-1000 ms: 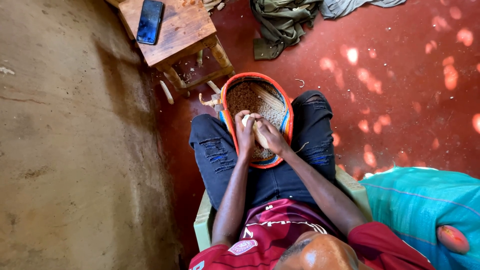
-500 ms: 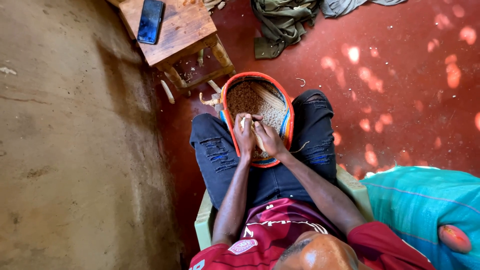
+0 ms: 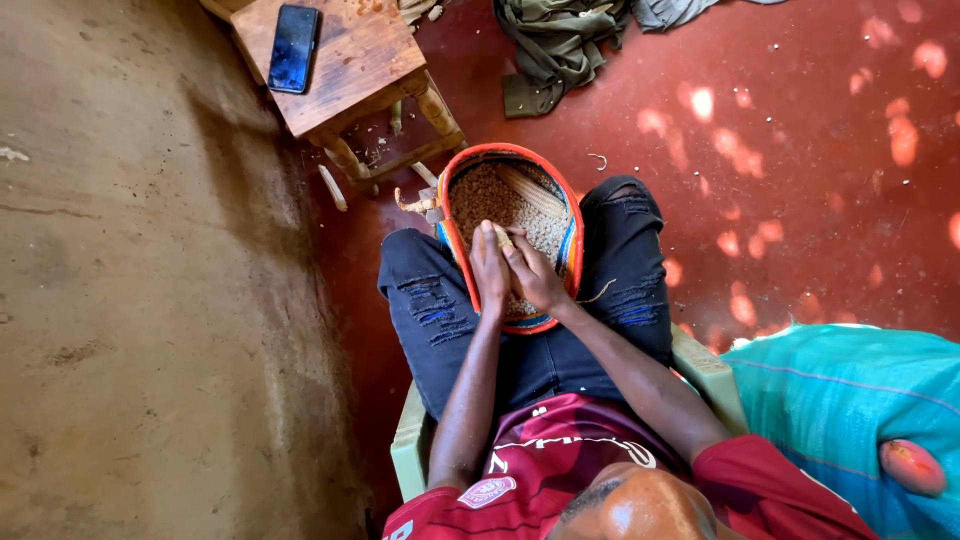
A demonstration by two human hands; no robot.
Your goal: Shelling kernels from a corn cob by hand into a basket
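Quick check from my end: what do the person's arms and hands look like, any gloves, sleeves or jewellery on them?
Both arms are bare from the short sleeves down. The left hand and right hand wear no gloves, and no watch, ring or bracelet shows on either wrist. The sleeves belong to a dark red jersey with white lettering and a round badge on the left shoulder.

Dappled sunlight, sharp, perhaps edge-warped.

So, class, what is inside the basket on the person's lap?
The basket holds loose brown kernels and pale cobs. Both hands, left hand and right hand, cover its near part, hiding what lies beneath.
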